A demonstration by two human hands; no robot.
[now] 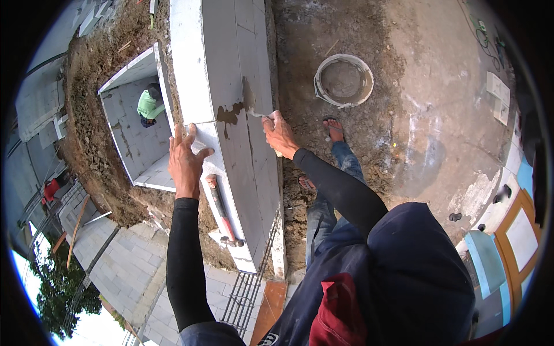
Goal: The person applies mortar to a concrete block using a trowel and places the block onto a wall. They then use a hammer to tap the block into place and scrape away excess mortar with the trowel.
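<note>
My left hand (187, 162) lies on the white top of a block wall (193, 46), fingers spread and holding nothing. My right hand (280, 136) is closed round the handle of a small trowel (255, 113). Its blade meets the wall's grey side face, at the edge of a wet, dark mortar patch (229, 113) by a joint between blocks. Most of the handle is hidden in my fist. Just nearer than my left hand, a hammer (221, 207) with a red and black handle lies along the wall top.
A round bucket (370, 86) of grey mortar stands on the dirt ground to the right, beyond my feet. Left of the wall, a person in a green shirt (149, 105) is inside a block-walled pit (128, 151). Steel bars (241, 300) lie near the wall's near end.
</note>
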